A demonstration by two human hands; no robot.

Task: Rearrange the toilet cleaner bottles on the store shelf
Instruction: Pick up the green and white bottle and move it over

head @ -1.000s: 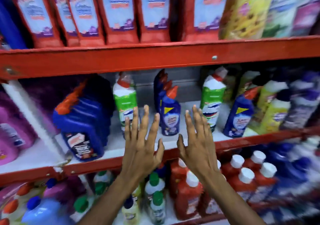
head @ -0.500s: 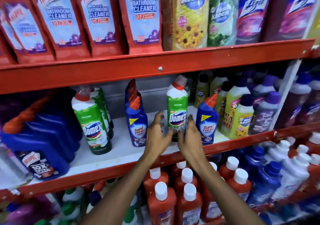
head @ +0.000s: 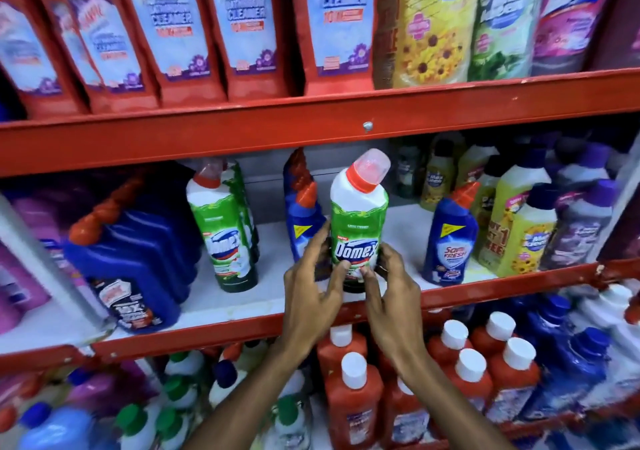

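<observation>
A green-and-white Domex toilet cleaner bottle with a red cap stands upright at the front of the middle shelf. My left hand and my right hand both grip its lower part, thumbs on the label. To the left stands another Domex bottle with more behind it. A row of blue Sani Fresh bottles sits just behind my left hand. One more blue Sani Fresh bottle stands alone to the right.
Large blue Harpic bottles fill the shelf's left side. Yellow and purple floor cleaner bottles crowd the right. Red bathroom cleaner pouches line the shelf above. Red bottles with white caps stand below.
Both hands have closed around the Domex bottle, which now stands nearer the shelf's front edge. The view has shifted closer and to the right.
</observation>
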